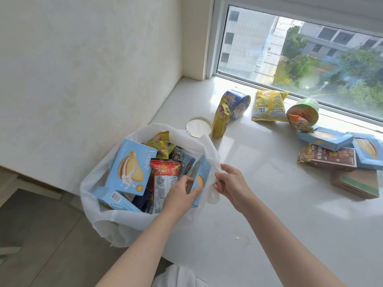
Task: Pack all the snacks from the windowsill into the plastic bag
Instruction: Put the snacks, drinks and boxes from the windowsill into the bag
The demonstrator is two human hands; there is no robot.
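A white plastic bag (97, 216) hangs open at the windowsill's left edge. Inside it stand blue biscuit boxes (130, 168), a red packet (164, 179) and several small packets. My left hand (182, 193) grips a blue biscuit box (200, 179) at the bag's right side. My right hand (230, 183) pinches the bag's right rim. On the white windowsill (269, 193) lie a yellow bag (220, 119), a blue tin (238, 103), a yellow packet (268, 108), a green-lidded cup (304, 112), more blue boxes (325, 138) and a brown packet (331, 158).
A white-lidded can (199, 126) stands just behind the bag. A cardboard box (355, 183) lies at the right. The window pane (300, 48) backs the sill, a wall closes the left end, and the floor (41, 235) lies below the bag.
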